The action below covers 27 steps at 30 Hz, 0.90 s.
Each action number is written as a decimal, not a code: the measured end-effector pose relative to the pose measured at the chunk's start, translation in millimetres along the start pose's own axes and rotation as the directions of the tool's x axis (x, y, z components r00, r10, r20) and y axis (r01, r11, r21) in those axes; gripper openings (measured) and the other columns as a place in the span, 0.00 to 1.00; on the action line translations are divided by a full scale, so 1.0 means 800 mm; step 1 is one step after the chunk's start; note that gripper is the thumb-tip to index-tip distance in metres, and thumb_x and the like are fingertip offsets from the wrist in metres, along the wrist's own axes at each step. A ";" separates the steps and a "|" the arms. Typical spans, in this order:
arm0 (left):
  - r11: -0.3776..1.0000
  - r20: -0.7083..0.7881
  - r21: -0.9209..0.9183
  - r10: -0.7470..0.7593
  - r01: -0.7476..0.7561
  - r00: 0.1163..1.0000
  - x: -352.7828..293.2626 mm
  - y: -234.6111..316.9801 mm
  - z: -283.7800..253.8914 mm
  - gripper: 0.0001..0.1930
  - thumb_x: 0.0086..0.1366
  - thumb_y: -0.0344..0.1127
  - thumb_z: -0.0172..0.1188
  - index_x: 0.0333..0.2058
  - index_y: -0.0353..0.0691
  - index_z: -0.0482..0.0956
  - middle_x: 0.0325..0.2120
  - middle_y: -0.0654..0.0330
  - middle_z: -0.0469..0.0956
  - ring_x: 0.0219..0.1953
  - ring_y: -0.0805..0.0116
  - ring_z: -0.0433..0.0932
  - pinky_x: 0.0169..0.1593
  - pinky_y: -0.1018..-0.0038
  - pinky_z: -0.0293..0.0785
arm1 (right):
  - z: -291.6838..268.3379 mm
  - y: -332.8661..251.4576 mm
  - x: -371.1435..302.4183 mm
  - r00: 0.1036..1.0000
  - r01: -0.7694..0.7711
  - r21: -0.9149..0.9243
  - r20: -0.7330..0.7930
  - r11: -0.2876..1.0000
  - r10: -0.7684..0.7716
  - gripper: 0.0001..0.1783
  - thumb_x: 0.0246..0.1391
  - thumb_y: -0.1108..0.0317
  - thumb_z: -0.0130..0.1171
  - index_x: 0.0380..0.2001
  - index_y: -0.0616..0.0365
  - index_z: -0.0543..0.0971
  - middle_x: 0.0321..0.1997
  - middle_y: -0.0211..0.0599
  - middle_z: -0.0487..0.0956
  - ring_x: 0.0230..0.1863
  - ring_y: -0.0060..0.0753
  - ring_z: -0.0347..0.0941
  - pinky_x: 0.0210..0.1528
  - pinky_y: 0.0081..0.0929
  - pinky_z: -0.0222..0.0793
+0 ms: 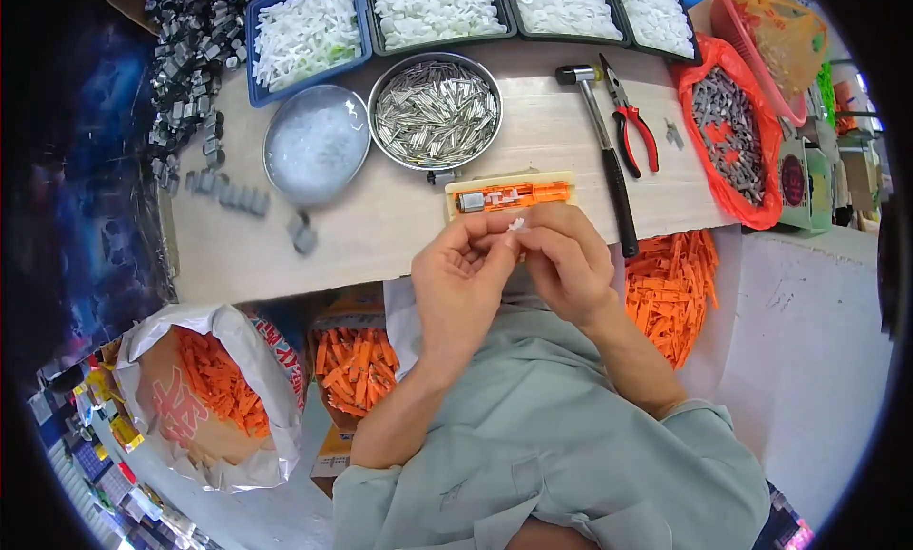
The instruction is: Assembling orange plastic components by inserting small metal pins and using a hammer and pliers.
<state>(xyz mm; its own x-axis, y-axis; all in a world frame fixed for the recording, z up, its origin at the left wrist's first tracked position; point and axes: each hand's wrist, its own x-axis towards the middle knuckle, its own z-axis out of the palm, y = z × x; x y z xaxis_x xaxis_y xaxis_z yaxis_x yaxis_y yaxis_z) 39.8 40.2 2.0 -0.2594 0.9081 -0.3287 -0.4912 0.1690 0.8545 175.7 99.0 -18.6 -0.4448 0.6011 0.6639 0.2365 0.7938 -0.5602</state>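
My left hand and my right hand meet at the near edge of the wooden table. Between their fingertips they pinch a small white plastic part. Just beyond the fingers lies a cream-coloured jig with an orange plastic piece and a small metal part set in it. A round metal bowl of silver metal pieces stands behind the jig. Beside it is a round bowl of clear white bits.
A hammer and red-handled pliers lie right of the jig. Trays of white parts line the far edge. Grey metal parts pile at left. Orange pieces fill a sack, a box and a heap.
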 end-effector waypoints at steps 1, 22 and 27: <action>1.000 0.016 -0.008 0.007 -0.006 1.000 -0.002 -0.002 0.000 0.09 0.67 0.22 0.61 0.45 0.27 0.79 0.36 0.59 0.81 0.36 0.78 0.80 0.44 0.80 0.80 | -0.004 -0.002 -0.002 1.000 -0.002 -0.002 0.000 1.000 0.002 0.18 0.44 0.90 0.63 0.39 0.64 0.77 0.39 0.45 0.79 0.38 0.43 0.79 0.40 0.30 0.77; -0.034 0.561 0.799 0.404 -0.601 0.723 -0.032 -0.040 -0.030 0.29 0.50 0.22 0.60 0.55 0.41 0.81 0.24 0.62 0.68 0.22 0.68 0.73 0.24 0.72 0.71 | -0.043 0.019 0.002 0.868 -0.005 -0.089 0.494 0.996 0.048 0.17 0.41 0.84 0.67 0.31 0.60 0.70 0.36 0.40 0.79 0.40 0.46 0.76 0.40 0.38 0.75; -0.145 0.625 0.767 0.391 -0.625 0.676 -0.031 -0.041 -0.035 0.26 0.53 0.25 0.62 0.54 0.37 0.80 0.23 0.64 0.64 0.23 0.73 0.71 0.24 0.75 0.71 | -0.043 0.018 0.006 0.847 -0.011 -0.099 0.527 0.995 0.062 0.15 0.43 0.83 0.65 0.32 0.61 0.71 0.34 0.39 0.78 0.38 0.46 0.75 0.39 0.39 0.74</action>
<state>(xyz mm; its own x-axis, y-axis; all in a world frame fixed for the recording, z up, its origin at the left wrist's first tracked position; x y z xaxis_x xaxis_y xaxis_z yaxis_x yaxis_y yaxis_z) 39.3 1.6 -29.2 0.1520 0.9193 0.3631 0.8711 -0.2982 0.3902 206.8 116.5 -6.6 -0.8179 0.5099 0.2667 0.3259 0.7925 -0.5156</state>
